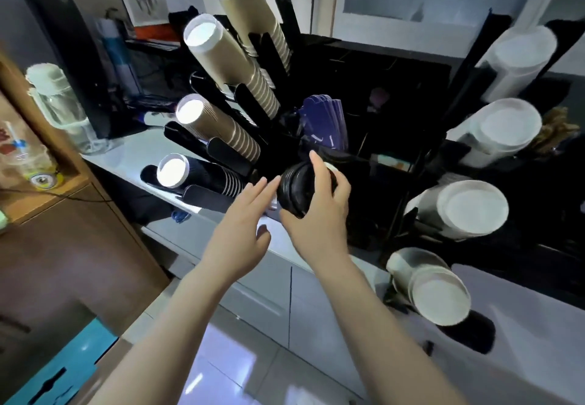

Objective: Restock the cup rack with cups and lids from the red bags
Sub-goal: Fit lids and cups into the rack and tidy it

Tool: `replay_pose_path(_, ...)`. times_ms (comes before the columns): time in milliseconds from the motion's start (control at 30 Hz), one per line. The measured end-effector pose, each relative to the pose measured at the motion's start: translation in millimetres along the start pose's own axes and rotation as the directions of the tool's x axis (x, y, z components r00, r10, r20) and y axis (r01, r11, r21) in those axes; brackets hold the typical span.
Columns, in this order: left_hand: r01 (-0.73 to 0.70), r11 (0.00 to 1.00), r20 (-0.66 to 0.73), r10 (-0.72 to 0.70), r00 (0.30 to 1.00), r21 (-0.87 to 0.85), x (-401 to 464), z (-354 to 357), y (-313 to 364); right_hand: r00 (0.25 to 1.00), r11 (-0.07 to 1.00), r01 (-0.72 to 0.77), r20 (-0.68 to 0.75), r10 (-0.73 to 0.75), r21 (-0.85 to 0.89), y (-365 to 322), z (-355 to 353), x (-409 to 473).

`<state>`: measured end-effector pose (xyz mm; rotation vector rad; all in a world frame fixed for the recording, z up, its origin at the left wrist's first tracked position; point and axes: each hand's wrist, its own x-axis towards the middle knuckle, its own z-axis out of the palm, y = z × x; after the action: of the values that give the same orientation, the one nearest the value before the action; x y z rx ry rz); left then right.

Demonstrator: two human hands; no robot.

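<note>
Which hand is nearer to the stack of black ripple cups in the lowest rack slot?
Left. The left hand reaches just right of the black ripple cups; the right hand is farther right, gripping black lids.

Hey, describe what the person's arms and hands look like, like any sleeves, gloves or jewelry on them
Both forearms are bare up to the frame's lower edge, with no sleeves in view. The left hand and right hand wear no gloves, and no rings, watch or bracelet show on the fingers or wrists.

Both forearms bare, reaching forward and up. Right hand curled, thumb low and fingers over the top, gripping (firm wrap, index finger raised). Left hand flat, fingers straight and together, fingertips just beside the right hand's load.
</note>
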<state>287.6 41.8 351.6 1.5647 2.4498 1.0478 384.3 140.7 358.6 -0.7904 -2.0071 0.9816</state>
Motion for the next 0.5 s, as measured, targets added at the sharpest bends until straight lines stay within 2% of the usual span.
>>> replay_pose_path(200,-0.098,0.994,0.119,0.104,0.987,-0.058,32.8,26.0,-30.1,0.980,0.995,-0.101,-0.170,0.102,0.016,42.3,20.3,9.6)
replay_pose_path(367,-0.138,0.981,0.265,0.169,0.949,-0.133,43.7,51.4,-56.4,0.920,0.986,-0.169,-0.362,0.153,-0.013,66.8,11.8,6.5)
replay_pose_path(500,-0.205,0.975,0.326,0.222,0.919,-0.087,61.3,60.5,-80.1,0.843,0.955,-0.289,-0.489,0.221,-0.065,74.2,9.7,10.0)
